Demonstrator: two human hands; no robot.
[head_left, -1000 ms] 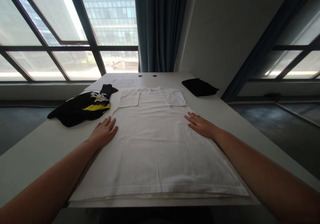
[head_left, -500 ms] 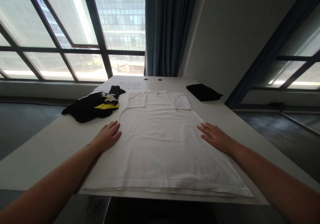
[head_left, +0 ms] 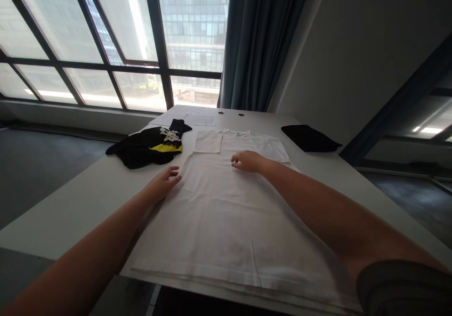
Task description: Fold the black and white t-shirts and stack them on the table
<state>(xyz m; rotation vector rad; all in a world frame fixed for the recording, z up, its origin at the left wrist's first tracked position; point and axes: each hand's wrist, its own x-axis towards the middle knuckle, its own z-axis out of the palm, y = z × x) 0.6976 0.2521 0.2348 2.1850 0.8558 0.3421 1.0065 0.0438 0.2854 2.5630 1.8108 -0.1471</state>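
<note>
A white T-shirt (head_left: 212, 222) lies spread on the white table (head_left: 84, 203), its hem towards me and its collar at the far end. Both sleeves are folded inward over the chest. At the shirt's left edge is my left hand (head_left: 164, 183), its fingers loosely bent and apart, with nothing in them. My right hand (head_left: 247, 161) is over the middle of the shirt, just below the folded sleeves. Its fingers are slightly curled and apart, and no cloth shows between them. Whether it touches the shirt I cannot tell.
A black garment with a yellow and white print (head_left: 148, 146) lies loosely left of the shirt. A folded black cloth (head_left: 310, 138) sits at the table's right side. Paper sheets (head_left: 200, 119) lie at the far end, near the window and a blue curtain (head_left: 261, 47).
My right hand has left the shirt's right edge and moved inward over its middle. My left hand stays by the left edge, its fingers now more bent. The view has turned and tilted.
</note>
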